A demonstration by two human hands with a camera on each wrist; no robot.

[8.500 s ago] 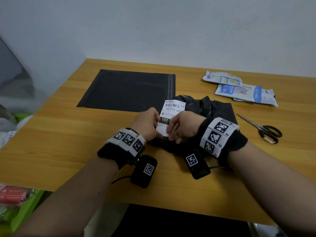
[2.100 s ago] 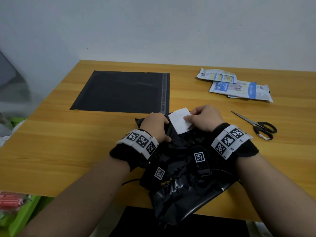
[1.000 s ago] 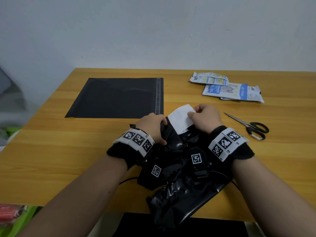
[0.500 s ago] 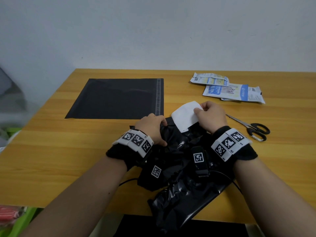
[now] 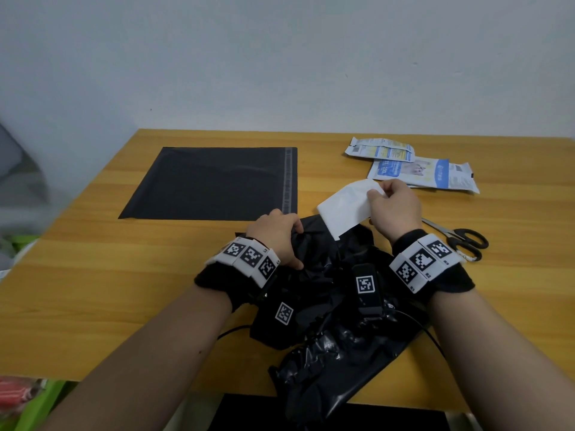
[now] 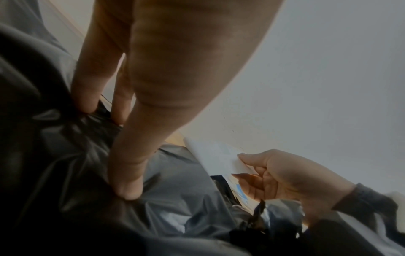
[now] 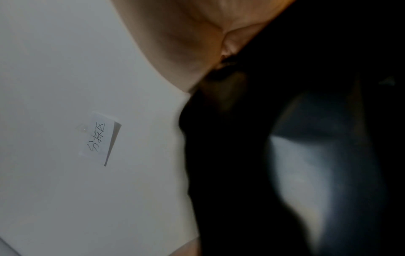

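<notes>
A crumpled black plastic bag (image 5: 326,306) lies on the wooden table (image 5: 93,290) at its near edge, under both wrists. My left hand (image 5: 280,231) presses down on the bag's far left part; in the left wrist view its straight fingers (image 6: 87,97) and thumb push into the plastic (image 6: 65,155). My right hand (image 5: 393,209) pinches the far corner of a white label (image 5: 345,209), blank side up. The label is lifted off the bag, its lower edge still at the plastic. The left wrist view shows the same pinch on the label (image 6: 217,155).
A flat black mailer bag (image 5: 211,181) lies at the back left. Blue-and-white sachets (image 5: 423,169) sit at the back right, just beyond my right hand. Black-handled scissors (image 5: 460,244) lie to the right of it. A handwritten note (image 7: 100,138) hangs on the wall.
My right hand has drawn the label up and to the right, away from the bag, over the last second. The left hand stays pressed on the bag.
</notes>
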